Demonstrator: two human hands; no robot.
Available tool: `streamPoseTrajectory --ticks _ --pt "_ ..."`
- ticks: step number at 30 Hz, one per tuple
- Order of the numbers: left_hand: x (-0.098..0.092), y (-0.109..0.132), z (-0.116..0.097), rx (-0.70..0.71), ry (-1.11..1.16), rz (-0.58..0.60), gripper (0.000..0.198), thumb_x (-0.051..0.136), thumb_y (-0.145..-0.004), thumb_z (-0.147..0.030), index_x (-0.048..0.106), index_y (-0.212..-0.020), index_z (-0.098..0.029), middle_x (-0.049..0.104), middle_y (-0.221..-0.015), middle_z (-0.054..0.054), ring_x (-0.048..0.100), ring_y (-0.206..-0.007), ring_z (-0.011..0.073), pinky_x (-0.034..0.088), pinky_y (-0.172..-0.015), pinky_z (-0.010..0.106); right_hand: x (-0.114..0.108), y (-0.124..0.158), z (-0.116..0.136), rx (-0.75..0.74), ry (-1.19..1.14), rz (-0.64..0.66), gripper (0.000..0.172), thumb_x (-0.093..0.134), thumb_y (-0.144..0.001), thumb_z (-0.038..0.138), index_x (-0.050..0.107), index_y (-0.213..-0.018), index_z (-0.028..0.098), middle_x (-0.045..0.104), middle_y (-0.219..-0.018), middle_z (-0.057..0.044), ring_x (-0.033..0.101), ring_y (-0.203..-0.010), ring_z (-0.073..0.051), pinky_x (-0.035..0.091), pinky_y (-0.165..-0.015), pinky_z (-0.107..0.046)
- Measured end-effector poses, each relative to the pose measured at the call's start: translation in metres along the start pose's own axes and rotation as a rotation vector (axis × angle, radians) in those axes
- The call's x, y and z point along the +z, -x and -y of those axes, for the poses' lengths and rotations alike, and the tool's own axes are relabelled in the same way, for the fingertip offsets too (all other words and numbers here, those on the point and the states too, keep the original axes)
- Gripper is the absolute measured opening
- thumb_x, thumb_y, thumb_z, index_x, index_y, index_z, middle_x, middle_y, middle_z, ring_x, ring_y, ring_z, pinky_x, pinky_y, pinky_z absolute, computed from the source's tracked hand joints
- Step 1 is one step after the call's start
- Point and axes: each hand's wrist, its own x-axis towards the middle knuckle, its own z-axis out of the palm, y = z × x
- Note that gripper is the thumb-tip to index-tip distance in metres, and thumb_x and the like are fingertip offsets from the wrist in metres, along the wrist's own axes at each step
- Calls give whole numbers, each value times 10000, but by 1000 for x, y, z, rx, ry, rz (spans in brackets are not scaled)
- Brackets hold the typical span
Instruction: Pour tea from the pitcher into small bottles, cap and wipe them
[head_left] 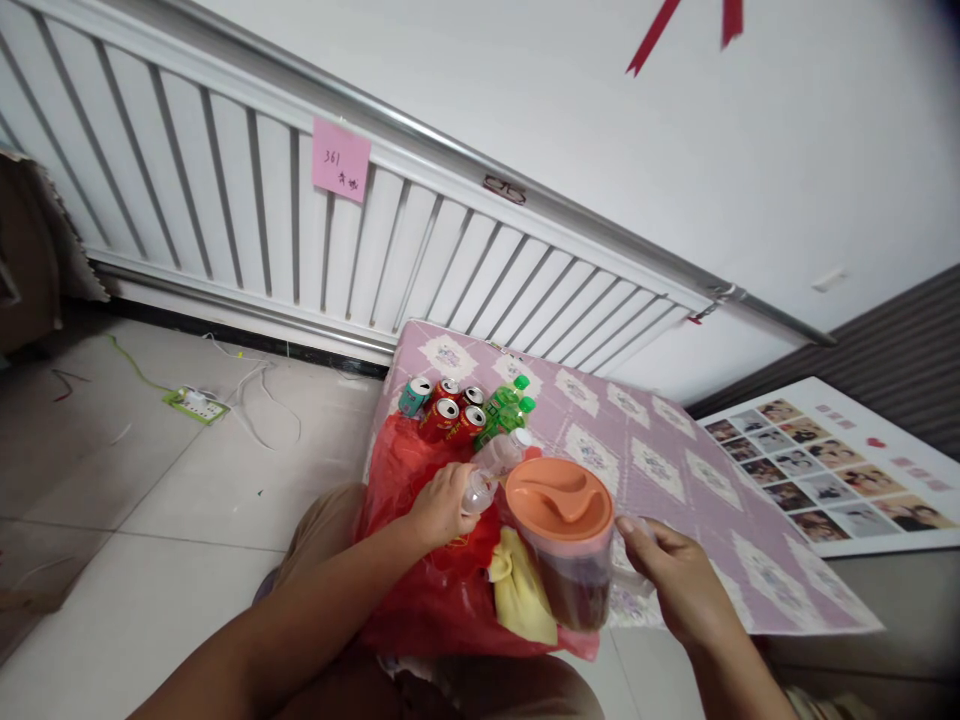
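Note:
My left hand [441, 506] is closed around a small clear plastic bottle [478, 490], its mouth uncapped. My right hand [681, 585] grips the handle of a clear pitcher [576, 590] with an orange lid [561, 498]. Brown liquid shows inside the pitcher, and its spout is close to the bottle's mouth. Whether liquid is flowing I cannot tell. Below the pitcher a yellow cloth [523, 592] lies on a red plastic sheet or bag [420, 590]. Just beyond my left hand is another clear bottle [504, 450].
Several opened drink cans [446, 415] stand beside green bottles [504, 410] on a purple patterned tabletop cover [652, 450]. A white radiator [420, 230] runs along the wall. A photo board [832, 460] is at right. A power strip [196, 405] with cables lies on the floor.

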Motion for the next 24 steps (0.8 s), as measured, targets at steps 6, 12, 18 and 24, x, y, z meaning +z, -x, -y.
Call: streamPoseTrajectory --ticks 6,12,18,24 --pt "1 0 0 6 0 -12 715 790 -783 -207 479 -1427 -181 629 -1366 168 607 -1296 367 507 -1134 499 1 5 7 -13 -23 -24 555 776 -711 719 543 -544 244 411 -565 32 357 -580 -156 333 -547 -302" --pt "1 0 1 3 -21 -1 714 789 -787 -210 463 -1423 -193 624 -1374 162 605 -1294 354 513 -1129 493 6 11 14 -4 -50 -109 512 789 -720 640 517 -532 249 400 -568 38 357 -576 -153 342 -557 -305" --pt "2 0 2 9 -9 -12 734 792 -778 -201 454 -1430 -196 621 -1374 160 601 -1299 349 506 -1145 495 0 2 10 11 -15 -28 522 789 -666 698 583 -534 237 402 -559 38 354 -564 -150 328 -535 -301" --pt "1 0 1 3 13 -19 710 787 -768 -196 485 -1411 -206 633 -1355 157 617 -1283 354 521 -1124 501 3 6 15 -9 -18 -67 549 768 -704 686 499 -517 245 385 -552 42 328 -568 -142 306 -531 -287"
